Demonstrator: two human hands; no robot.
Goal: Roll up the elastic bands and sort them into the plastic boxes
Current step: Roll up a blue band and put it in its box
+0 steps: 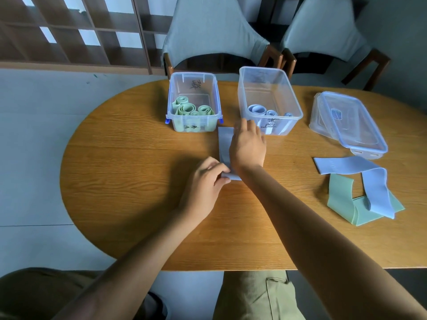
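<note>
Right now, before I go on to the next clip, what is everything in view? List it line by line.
table: one, oval, light wood, under everything.
left box: one, clear plastic with blue clips, far side of the table; holds green rolls, about five.
right box: one, clear plastic, beside the left box; holds blue rolls, three visible.
lids: clear, blue-trimmed, stacked to the right of the boxes; count unclear.
flat blue band: one, table centre, under both hands.
loose blue band: one, right side, draped over the loose green band.
chairs: two, grey covers, behind the table.
left hand: pinches the flat band's near end.
right hand: rests flat on the band.
</note>
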